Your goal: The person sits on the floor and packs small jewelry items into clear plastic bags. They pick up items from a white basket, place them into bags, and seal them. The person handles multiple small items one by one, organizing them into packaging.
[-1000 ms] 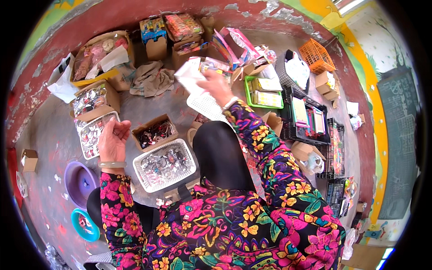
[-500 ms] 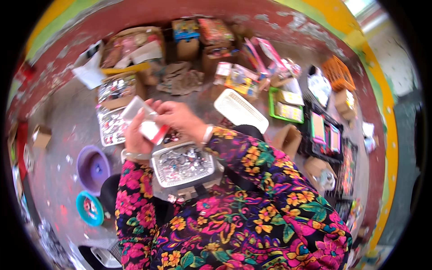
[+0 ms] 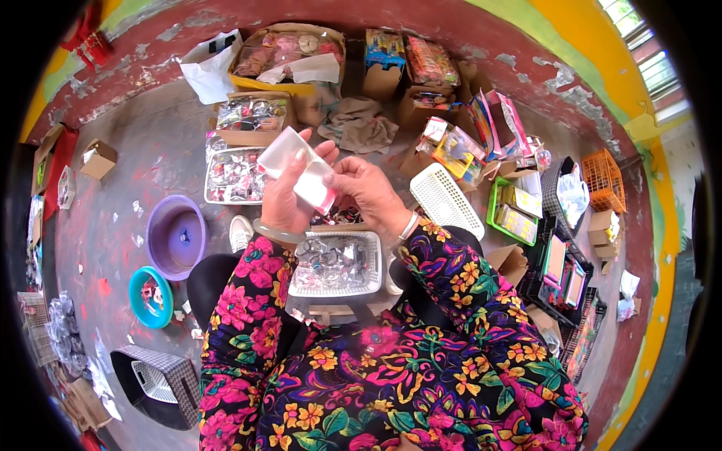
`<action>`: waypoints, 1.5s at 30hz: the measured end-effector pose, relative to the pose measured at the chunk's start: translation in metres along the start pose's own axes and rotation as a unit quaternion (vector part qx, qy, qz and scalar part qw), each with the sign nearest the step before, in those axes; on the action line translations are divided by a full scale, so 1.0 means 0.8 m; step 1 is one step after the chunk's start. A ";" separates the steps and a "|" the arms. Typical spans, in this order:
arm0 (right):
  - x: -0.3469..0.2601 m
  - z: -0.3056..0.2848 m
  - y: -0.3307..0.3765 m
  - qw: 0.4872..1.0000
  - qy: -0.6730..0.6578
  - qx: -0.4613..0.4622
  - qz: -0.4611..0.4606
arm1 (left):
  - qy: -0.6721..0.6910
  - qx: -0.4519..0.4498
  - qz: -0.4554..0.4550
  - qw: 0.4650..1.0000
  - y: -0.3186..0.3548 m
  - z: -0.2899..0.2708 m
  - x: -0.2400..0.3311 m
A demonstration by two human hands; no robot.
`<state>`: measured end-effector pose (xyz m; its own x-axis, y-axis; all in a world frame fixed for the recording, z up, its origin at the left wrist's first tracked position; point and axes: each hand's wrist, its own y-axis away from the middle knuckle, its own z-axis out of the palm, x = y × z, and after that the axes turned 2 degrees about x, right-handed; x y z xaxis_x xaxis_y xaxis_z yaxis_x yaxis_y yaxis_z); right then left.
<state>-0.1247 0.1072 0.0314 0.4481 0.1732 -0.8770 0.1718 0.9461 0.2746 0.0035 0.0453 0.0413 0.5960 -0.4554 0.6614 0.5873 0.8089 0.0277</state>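
Packet (image 3: 311,183), left hand (image 3: 285,199) cupped, right hand (image 3: 370,192) pinching

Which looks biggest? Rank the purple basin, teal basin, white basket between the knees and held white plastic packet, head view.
1. White basket
2. Purple basin
3. Teal basin
White plastic packet: unranked; the left hand covers part, and nearness makes it unsure.

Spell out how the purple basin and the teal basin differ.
Colour: the purple basin is a deep violet, the teal basin blue-green.
Size: the purple basin looks wider than the teal basin.
Contents: the teal basin holds several small pale and reddish items; the purple basin's inside looks mostly bare, with one small dark spot I can't identify.
Shared: both are round and open-topped, standing on the floor.
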 end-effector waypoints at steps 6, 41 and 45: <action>-0.027 -0.018 -0.001 0.998 0.040 0.004 -0.053 | 0.142 0.013 -0.009 0.990 -0.004 -0.012 0.016; -0.003 -0.023 -0.011 0.597 0.698 0.065 -0.390 | -0.196 0.021 -0.145 0.970 -0.007 -0.035 -0.021; -0.001 -0.018 -0.012 0.623 0.677 0.067 -0.385 | -0.187 0.014 -0.136 0.973 -0.006 -0.036 -0.021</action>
<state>-0.1396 0.1019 0.0235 -0.9487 -0.1600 -0.2727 -0.0088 0.8756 -0.4830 0.0065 0.0385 0.0085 0.1766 -0.4902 0.8536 0.6765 0.6903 0.2565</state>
